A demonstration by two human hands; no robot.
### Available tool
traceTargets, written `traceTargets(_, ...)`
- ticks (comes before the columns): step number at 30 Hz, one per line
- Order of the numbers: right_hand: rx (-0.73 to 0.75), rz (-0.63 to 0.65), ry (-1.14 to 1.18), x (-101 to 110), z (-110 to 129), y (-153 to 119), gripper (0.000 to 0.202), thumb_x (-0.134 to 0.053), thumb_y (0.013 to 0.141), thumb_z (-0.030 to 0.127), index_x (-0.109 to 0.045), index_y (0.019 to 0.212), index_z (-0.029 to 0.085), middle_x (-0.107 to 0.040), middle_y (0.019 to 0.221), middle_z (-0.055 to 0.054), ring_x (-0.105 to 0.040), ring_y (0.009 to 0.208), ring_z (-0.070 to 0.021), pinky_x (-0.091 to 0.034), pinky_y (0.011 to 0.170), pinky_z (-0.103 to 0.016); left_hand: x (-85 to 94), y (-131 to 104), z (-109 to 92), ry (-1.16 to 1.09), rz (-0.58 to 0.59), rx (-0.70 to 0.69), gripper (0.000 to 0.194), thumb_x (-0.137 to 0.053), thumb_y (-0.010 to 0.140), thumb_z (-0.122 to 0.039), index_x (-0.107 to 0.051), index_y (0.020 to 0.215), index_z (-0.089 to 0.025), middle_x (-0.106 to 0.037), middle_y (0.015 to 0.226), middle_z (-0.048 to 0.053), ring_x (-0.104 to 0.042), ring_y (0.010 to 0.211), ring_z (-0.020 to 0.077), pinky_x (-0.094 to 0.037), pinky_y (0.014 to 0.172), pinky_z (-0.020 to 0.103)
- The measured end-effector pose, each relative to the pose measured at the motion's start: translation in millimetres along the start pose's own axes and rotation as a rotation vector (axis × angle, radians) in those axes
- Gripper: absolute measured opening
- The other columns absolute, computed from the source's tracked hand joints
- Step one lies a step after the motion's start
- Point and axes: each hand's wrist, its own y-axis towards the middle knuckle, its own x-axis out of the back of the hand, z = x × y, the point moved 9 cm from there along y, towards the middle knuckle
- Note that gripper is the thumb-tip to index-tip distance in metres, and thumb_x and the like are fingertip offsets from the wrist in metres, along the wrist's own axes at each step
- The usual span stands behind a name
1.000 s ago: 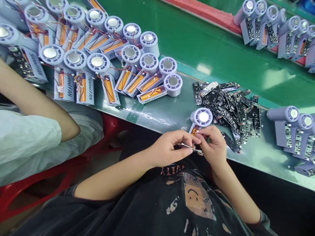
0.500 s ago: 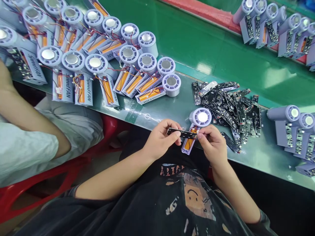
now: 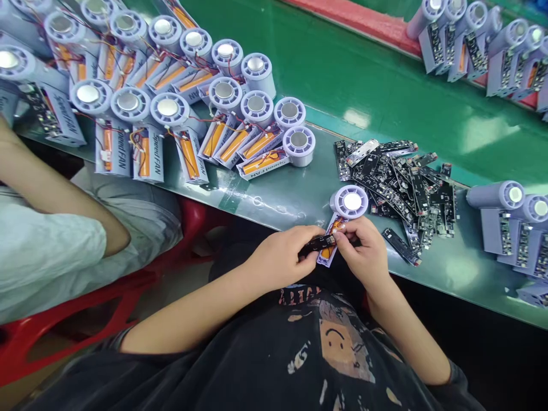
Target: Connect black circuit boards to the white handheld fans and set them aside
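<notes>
My left hand (image 3: 293,257) is closed around the left part of a narrow black circuit board (image 3: 319,244), tilted up toward the right. My right hand (image 3: 363,246) pinches at the board's right end, beside thin wires; the small piece between those fingertips is too hidden to name. Under and behind the board lies a lilac handheld fan (image 3: 351,202), its round head with a silver disc on the table and its open handle pointing toward me. An orange battery (image 3: 326,252) shows inside that handle, partly covered by the board and my fingers.
A heap of circuit boards (image 3: 398,182) lies right of the fan, one loose board (image 3: 401,246) nearer me. Rows of open fans (image 3: 257,103) with wires fill the left of the green table (image 3: 274,197). More fans (image 3: 499,197) stand at right. A co-worker's arm (image 3: 64,194) is at left.
My left hand has shifted right and wraps further over the board. The board has moved slightly lower and its right end now points up. My right hand has moved slightly left, still at that end.
</notes>
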Motion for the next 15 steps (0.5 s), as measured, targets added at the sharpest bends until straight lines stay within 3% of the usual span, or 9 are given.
traceTargets(2,-0.015,0.009,0.017,0,-2,0,0.01,-0.064,0.083,0.014,-0.065,0.077,0.022,-0.064,0.076,0.001,-0.055,0.063,-0.0115,-0.044,0.057,-0.025,-1.7,3,2,0.001,0.044,0.076,0.015,-0.055,0.087,-0.025,-0.061,0.099,-0.019,-0.073,0.098,0.006,-0.069,0.089,0.023,-0.055,0.079,0.039)
traceTargets(4,-0.034,0.013,0.037,2,-4,0,0.01,-0.063,0.083,0.015,-0.066,0.078,0.023,-0.065,0.077,0.001,-0.054,0.063,-0.0115,-0.044,0.056,-0.025,-1.6,4,7,-0.066,0.045,0.145,0.01,-0.053,0.089,-0.029,-0.057,0.086,-0.02,-0.069,0.078,0.001,-0.066,0.072,0.0189,-0.052,0.067,0.032)
traceTargets(7,-0.043,0.026,0.046,2,-6,0,0.009,-0.063,0.082,0.016,-0.066,0.077,0.023,-0.063,0.074,0.001,-0.052,0.061,-0.0114,-0.042,0.054,-0.025,0.4,4,12,-0.238,-0.004,0.187,0.008,-0.049,0.09,-0.026,-0.053,0.095,-0.02,-0.067,0.071,-0.002,-0.061,0.056,0.0132,-0.047,0.058,0.027)
traceTargets(11,-0.007,0.025,-0.011,0,-3,1,0.009,-0.063,0.081,0.016,-0.065,0.074,0.022,-0.058,0.067,0.003,-0.048,0.056,-0.0103,-0.039,0.052,-0.024,-0.5,6,9,-0.293,-0.019,0.143,0.028,-0.048,0.09,-0.02,-0.05,0.118,-0.019,-0.071,0.079,-0.001,-0.064,0.061,0.0132,-0.049,0.063,0.028)
traceTargets(15,0.071,0.009,-0.093,0,5,3,0.012,-0.063,0.079,0.014,-0.062,0.069,0.021,-0.054,0.062,0.004,-0.046,0.055,-0.0095,-0.038,0.051,-0.023,1.2,9,4,-0.23,-0.044,0.084,0.025,-0.048,0.091,-0.02,-0.057,0.114,-0.02,-0.073,0.092,0.003,-0.069,0.079,0.0173,-0.054,0.074,0.033)
